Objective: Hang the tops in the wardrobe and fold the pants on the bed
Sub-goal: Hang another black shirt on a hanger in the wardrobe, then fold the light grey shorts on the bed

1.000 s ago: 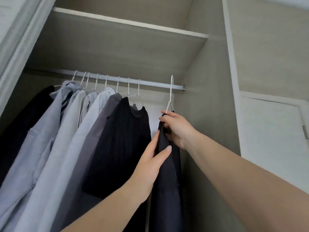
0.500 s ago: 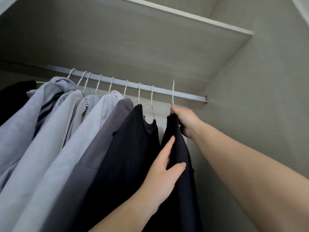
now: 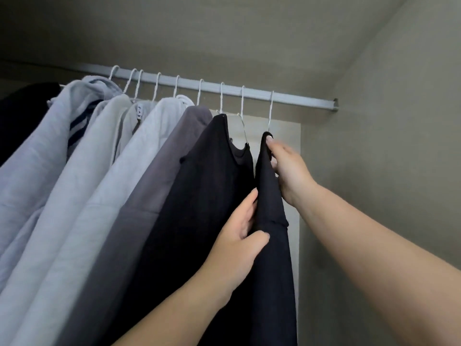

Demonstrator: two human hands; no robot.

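Grey-beige wardrobe wall [image 3: 389,136] and rail [image 3: 287,98], shirts [image 3: 74,171] hanging.

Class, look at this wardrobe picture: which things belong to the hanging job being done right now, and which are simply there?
In the job: dark top, its white hanger, rail, left hand, right hand.

Simply there: black top, grey top, pale blue shirts, wardrobe wall.

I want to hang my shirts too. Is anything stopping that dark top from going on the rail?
Nothing visible. The dark top already hangs by its hanger hook on the rail, with both hands holding it.
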